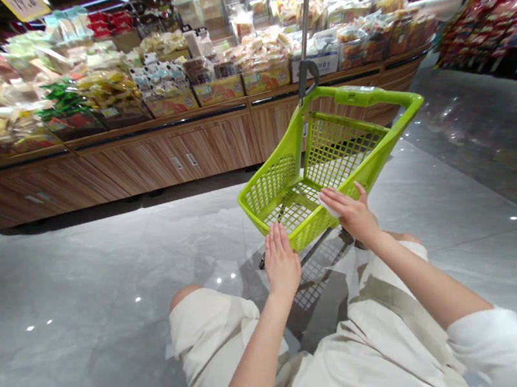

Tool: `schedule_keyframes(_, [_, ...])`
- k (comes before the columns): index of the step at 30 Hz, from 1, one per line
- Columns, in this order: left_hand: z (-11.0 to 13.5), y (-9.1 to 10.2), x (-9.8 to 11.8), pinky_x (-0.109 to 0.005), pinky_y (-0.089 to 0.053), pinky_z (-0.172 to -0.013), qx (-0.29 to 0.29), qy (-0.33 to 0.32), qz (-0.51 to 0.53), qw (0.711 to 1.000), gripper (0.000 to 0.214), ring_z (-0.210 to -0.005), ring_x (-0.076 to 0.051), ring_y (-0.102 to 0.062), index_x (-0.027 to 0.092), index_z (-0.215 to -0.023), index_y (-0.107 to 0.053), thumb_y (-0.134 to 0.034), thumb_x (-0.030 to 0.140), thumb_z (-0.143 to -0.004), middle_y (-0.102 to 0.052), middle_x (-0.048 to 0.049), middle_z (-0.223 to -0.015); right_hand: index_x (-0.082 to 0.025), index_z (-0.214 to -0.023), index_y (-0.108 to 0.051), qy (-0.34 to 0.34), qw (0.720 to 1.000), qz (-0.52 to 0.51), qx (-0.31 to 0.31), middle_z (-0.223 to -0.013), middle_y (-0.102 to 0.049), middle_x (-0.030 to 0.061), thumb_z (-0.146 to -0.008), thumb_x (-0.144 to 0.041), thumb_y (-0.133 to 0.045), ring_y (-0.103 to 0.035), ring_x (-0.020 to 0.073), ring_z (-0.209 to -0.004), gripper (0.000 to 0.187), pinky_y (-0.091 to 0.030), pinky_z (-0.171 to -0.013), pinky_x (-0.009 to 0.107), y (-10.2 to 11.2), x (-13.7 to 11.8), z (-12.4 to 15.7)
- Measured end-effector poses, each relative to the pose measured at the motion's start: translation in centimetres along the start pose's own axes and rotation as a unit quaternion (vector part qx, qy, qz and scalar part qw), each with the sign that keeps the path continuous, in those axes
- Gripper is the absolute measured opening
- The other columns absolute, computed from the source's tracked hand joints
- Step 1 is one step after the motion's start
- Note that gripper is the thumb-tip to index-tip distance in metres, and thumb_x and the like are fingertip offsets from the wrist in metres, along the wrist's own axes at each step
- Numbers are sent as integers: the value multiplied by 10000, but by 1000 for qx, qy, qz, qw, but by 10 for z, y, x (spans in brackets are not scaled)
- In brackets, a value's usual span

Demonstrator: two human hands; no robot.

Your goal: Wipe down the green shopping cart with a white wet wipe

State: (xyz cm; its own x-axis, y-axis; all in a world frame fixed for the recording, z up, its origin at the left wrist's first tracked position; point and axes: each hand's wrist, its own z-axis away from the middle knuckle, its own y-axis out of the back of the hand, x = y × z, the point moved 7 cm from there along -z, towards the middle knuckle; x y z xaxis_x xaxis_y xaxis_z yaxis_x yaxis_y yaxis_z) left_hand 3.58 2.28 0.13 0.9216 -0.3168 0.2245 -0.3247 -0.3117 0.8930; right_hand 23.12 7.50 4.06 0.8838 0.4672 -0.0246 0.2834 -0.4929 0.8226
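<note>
A lime-green plastic shopping basket (360,93) with mesh walls sits on a wheeled metal frame (317,253) in front of me, with a thin metal pole (305,22) rising from its far end. My left hand (282,262) lies flat on the basket's near rim, its fingers slightly apart and holding nothing. My right hand (348,215) rests on the rim further right, with a small white tissue (328,205) pinched under its fingers. The basket's floor shows through its mesh and holds nothing I can see.
A long wooden-fronted display counter (175,161) piled with bagged baked goods runs across the far side. A yellow price sign (25,5) hangs above it. Shelves of colourful packages (481,21) stand at the right, beyond a polished grey floor (78,268).
</note>
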Motion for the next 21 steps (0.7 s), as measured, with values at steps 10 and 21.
schedule_keyframes(10, [0, -3, 2, -475, -264, -1229, 0, 11, -14, 1000, 753, -1523, -282, -195, 8, -1519, -221, -506, 123, -831, -315, -232, -1590, -278, -1490, -390, 35, 995, -90, -13, -1476, -524, 42, -785, 11, -400, -475, 175, -1377, 763, 104, -1213, 499, -13, -108, 14])
schedule_keyframes(21, [0, 1, 0, -478, -258, -1230, 0, -7, 14, 1000, 821, -1527, -283, -177, 35, -1540, -163, -534, 127, -813, -271, -223, -1613, -295, -1444, -458, -67, 997, -13, 25, -1464, -541, 49, -763, 3, -425, -514, 224, -1346, 744, 2, -1198, 574, 3, 9, 2])
